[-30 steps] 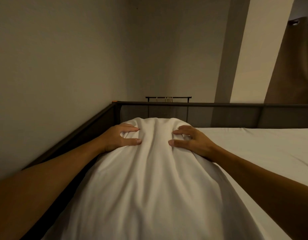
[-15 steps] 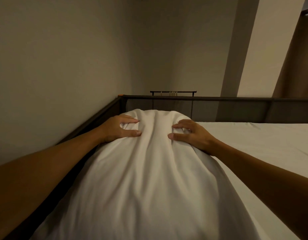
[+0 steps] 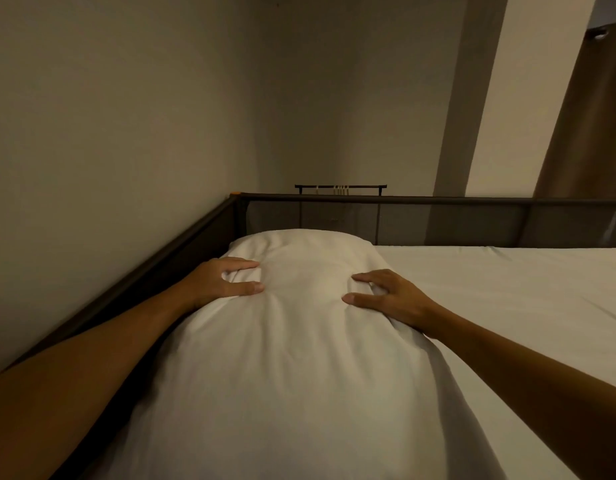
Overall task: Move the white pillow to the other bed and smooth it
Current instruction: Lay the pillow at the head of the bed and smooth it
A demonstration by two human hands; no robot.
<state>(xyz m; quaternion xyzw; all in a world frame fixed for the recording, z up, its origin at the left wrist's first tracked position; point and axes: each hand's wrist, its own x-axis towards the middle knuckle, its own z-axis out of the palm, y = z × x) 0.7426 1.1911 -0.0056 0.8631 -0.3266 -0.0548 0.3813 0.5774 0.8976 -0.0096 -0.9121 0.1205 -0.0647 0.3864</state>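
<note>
The white pillow (image 3: 299, 358) lies lengthwise on the white-sheeted bed (image 3: 514, 292), along its left side, with its far end close to the headboard corner. My left hand (image 3: 223, 280) rests on the pillow's upper left, with a fold of cloth bunched between thumb and fingers. On the upper right, my right hand (image 3: 395, 299) sits with curled fingers and a small ridge of fabric between thumb and forefinger. The cloth between the hands looks fairly smooth.
A dark metal bed rail (image 3: 438, 199) runs behind the pillow and along the left side against the wall (image 3: 109, 150). A small dark rack (image 3: 341, 186) shows beyond the rail. A brown curtain (image 3: 583, 133) hangs at the far right.
The pillow has dropped lower and flatter onto the bed, and its far end now reaches past my hands. The deep creases between the hands have eased.
</note>
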